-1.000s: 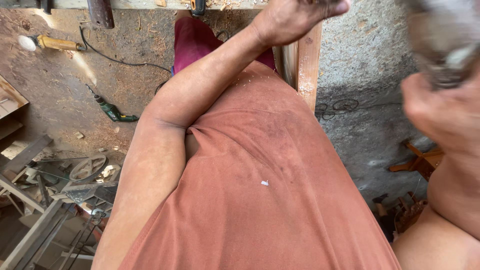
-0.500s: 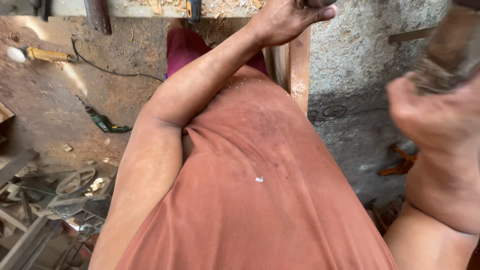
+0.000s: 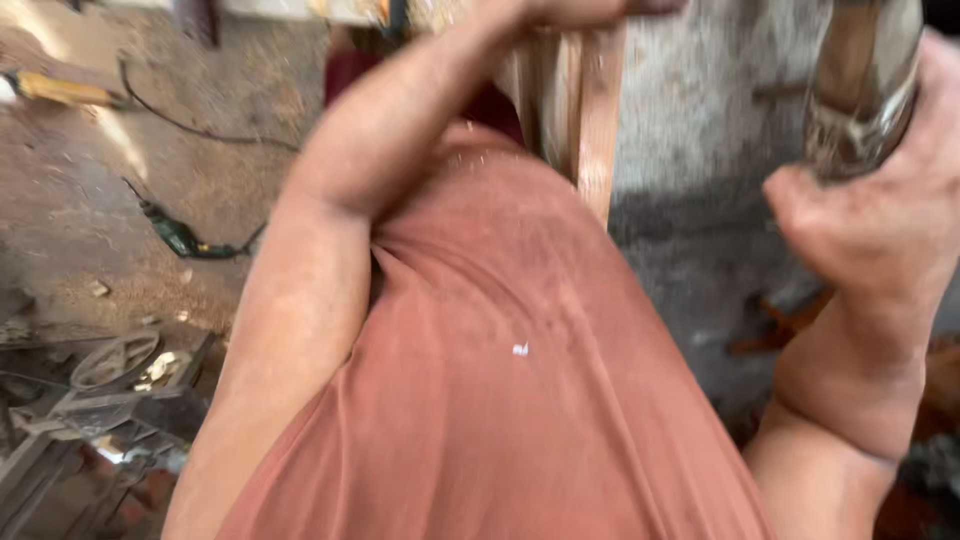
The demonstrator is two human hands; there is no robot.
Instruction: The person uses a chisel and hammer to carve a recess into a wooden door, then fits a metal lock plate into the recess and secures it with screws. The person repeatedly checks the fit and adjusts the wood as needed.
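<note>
Floor, far left: a yellow-handled tool [image 3: 55,88] lies at the top left on the dusty floor [image 3: 80,220], with a dark cable [image 3: 190,128] running off to the right of it.
Lower on the floor: a green power drill [image 3: 178,238] lies on the dust, well apart from the yellow tool.
Bottom left corner: a heap of metal scrap [image 3: 95,400], a wheel-like ring [image 3: 112,358] among it; blurred, details unclear.
Left arm: the bare forearm [image 3: 400,150] rises from the elbow towards the top edge, across a reddish-brown shirt [image 3: 500,400].
Left hand: the left hand [image 3: 590,10] is mostly cut off by the top edge, just over the top of the wooden post; whether it grips anything I cannot tell.
Bench: a strip of its pale edge [image 3: 290,8] shows along the top edge, left of the hand.
Wooden post: an upright pale plank [image 3: 598,130] stands below the left hand, against a grey wall [image 3: 700,120].
Right hand: the right hand [image 3: 880,220] is raised at the right edge, fingers [image 3: 810,205] curled tight round a tool.
Held tool: a worn handle [image 3: 860,90], brown and grey and blurred, stands up out of the fist to the top right corner; its head is out of frame.
Lower right: orange-brown objects [image 3: 775,325] on the floor by the wrist, too blurred to tell.
</note>
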